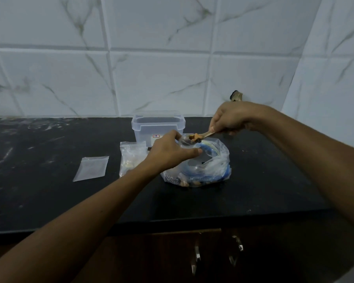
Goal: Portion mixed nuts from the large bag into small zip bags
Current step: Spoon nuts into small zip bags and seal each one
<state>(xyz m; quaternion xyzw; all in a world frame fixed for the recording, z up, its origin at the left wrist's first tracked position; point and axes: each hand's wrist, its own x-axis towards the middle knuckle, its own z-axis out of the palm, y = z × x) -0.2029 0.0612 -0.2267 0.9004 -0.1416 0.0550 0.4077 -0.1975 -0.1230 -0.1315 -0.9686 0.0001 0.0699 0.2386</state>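
Note:
The large clear bag with blue print (211, 168) sits on the black counter, nuts showing along its bottom. My right hand (231, 117) grips the handle of a spoon (200, 136) loaded with nuts, held just above the bag's mouth. My left hand (170, 150) pinches a small clear zip bag (185, 140) at its top, right under the spoon's bowl. Another small zip bag with some nuts inside (131, 158) lies left of my left wrist. A flat small zip bag (92, 168) with nothing visible inside lies farther left.
A clear plastic container (157, 125) with a label stands behind the bags against the marbled tile wall. The black counter (264, 190) ends at a front edge, with dark cabinet doors and metal handles (196, 258) below.

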